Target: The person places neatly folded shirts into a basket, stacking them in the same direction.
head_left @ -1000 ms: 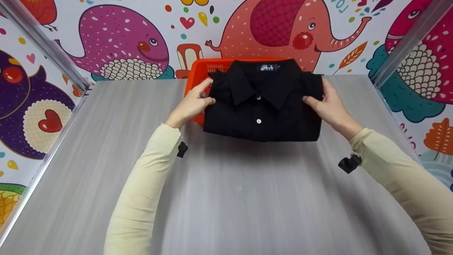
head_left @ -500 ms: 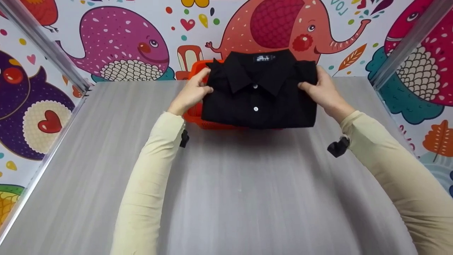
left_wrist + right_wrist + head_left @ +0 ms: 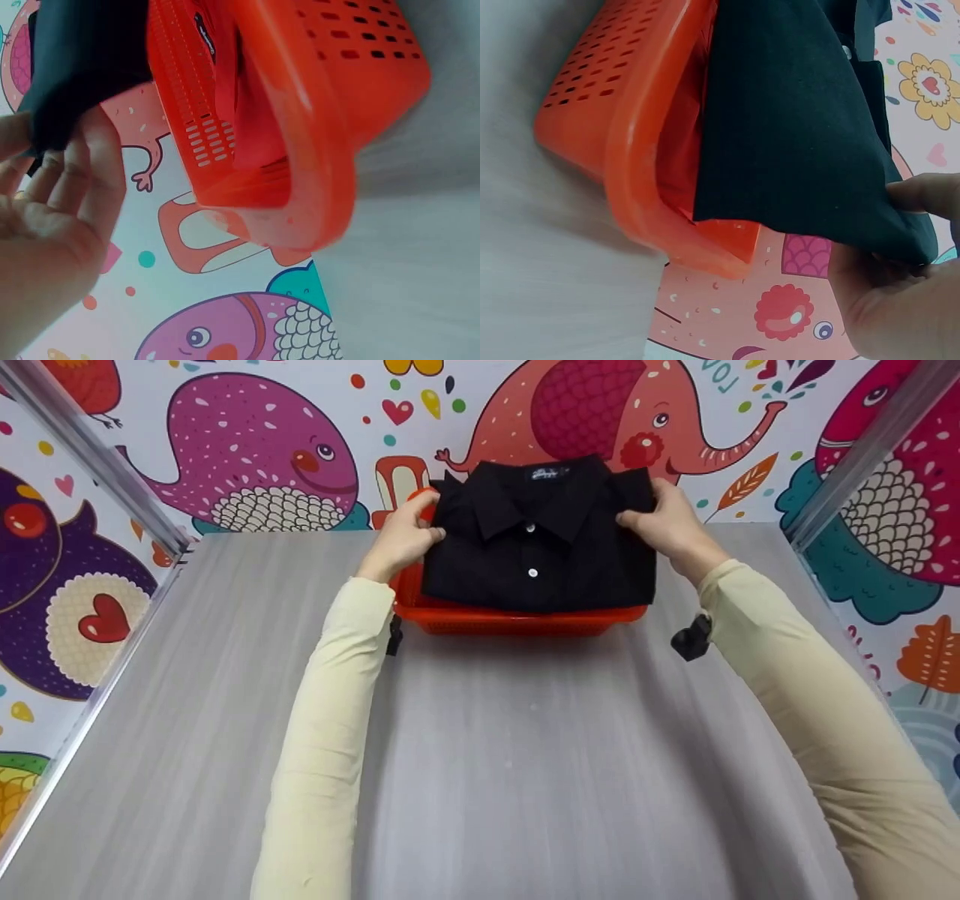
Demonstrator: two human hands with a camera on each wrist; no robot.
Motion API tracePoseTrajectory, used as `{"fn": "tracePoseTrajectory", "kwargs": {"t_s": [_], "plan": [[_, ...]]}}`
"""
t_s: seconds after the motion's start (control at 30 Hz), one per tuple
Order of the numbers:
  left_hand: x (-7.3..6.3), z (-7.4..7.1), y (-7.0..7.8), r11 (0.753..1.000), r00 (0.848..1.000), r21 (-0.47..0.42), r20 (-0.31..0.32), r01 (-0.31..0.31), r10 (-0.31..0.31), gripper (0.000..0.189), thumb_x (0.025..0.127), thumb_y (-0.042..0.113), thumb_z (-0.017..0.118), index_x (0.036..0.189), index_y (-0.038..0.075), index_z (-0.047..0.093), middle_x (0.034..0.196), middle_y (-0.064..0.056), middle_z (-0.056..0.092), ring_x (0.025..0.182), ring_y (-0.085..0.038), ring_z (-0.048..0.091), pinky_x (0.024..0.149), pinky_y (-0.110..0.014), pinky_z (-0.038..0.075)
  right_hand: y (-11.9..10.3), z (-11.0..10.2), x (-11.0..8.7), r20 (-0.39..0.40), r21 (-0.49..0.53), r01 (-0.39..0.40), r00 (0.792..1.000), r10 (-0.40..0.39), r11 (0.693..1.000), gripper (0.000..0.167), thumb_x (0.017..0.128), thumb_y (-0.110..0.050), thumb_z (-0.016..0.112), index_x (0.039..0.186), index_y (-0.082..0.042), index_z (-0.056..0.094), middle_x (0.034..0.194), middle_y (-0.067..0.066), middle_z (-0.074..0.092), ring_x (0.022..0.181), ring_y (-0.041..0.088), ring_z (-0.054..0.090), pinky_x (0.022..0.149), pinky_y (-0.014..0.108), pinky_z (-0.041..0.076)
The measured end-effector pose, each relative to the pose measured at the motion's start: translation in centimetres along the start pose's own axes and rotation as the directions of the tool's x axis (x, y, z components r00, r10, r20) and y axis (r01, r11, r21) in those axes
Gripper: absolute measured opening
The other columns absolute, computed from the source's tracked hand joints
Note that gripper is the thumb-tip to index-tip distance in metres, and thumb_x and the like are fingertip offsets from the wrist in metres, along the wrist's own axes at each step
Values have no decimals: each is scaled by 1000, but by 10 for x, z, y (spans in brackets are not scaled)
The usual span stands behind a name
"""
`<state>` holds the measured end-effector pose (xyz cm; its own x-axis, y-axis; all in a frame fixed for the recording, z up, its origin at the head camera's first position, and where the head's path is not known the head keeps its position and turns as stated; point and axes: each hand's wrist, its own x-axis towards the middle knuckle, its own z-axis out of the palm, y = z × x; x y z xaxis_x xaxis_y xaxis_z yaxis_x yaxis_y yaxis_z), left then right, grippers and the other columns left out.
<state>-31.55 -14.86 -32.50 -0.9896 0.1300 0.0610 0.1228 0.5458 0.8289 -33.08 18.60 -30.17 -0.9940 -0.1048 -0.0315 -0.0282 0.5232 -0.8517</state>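
A folded black shirt (image 3: 540, 555), collar up with white buttons down its front, hangs over an orange plastic basket (image 3: 517, 624). My left hand (image 3: 403, 534) pinches the shirt's left edge between thumb and fingers. At the opposite edge my right hand (image 3: 671, 526) grips it the same way, thumb in front. In the left wrist view, red cloth (image 3: 251, 112) with a small dark label lies inside the basket. The right wrist view has the shirt's lower edge (image 3: 750, 221) over the basket opening; most of the basket's inside is hidden by the shirt in the head view.
The basket stands on a grey wood-grain table (image 3: 487, 750) against a back wall (image 3: 412, 427) printed with cartoon animals. Metal posts (image 3: 870, 450) rise at both back corners. A printed panel (image 3: 75, 585) borders the left side.
Both hands have carried the shirt away from me and slightly left, over the basket. More of the basket's front rim now shows below the shirt.
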Motion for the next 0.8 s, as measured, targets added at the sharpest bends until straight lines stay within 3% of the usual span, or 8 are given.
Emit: {"fn": "tracePoseTrajectory", "kwargs": {"t_s": [0.2, 0.4, 0.47, 0.63, 0.8], "plan": [[2, 2, -4, 1000, 999, 27, -53, -3, 4, 47, 91, -1, 54, 137, 11, 50, 82, -10, 59, 55, -12, 47, 53, -25, 39, -3, 5, 6, -8, 0, -12, 1000, 12, 1000, 55, 94, -12, 58, 141, 2, 35, 136, 18, 43, 120, 27, 43, 104, 38, 37], [2, 3, -13, 998, 995, 65, -103, 20, -13, 42, 92, -1, 55, 132, 11, 53, 66, -5, 48, 51, -12, 44, 53, -25, 38, 2, 14, 12, -17, -26, -22, 1000, 21, 999, 52, 94, -12, 60, 139, 1, 38, 134, 18, 46, 117, 28, 45, 103, 38, 39], [1, 4, -15, 995, 992, 100, -130, 14, -1, 41, 92, -1, 56, 132, 10, 53, 72, -9, 54, 59, -16, 48, 59, -27, 40, 4, 19, 14, -28, -53, -17, 999, 16, 998, 50, 94, -13, 60, 137, 2, 40, 133, 19, 47, 116, 29, 45, 102, 39, 39], [1, 6, -21, 986, 990, 162, -144, 32, -8, 44, 93, 0, 56, 136, 7, 50, 108, -22, 60, 90, -28, 54, 80, -37, 43, 10, 31, 19, -57, -105, 27, 998, -33, 994, 47, 94, -14, 61, 134, 2, 43, 130, 20, 50, 115, 32, 46, 102, 42, 39], [-2, 0, -29, 981, 990, 159, -98, 112, -97, 42, 95, 3, 53, 136, 2, 46, 109, -21, 58, 94, -29, 54, 82, -39, 46, 15, 28, 17, -13, -152, -25, 1000, 23, 988, 60, 93, -17, 61, 142, -1, 30, 142, 22, 36, 122, 35, 40, 106, 45, 35]]}}
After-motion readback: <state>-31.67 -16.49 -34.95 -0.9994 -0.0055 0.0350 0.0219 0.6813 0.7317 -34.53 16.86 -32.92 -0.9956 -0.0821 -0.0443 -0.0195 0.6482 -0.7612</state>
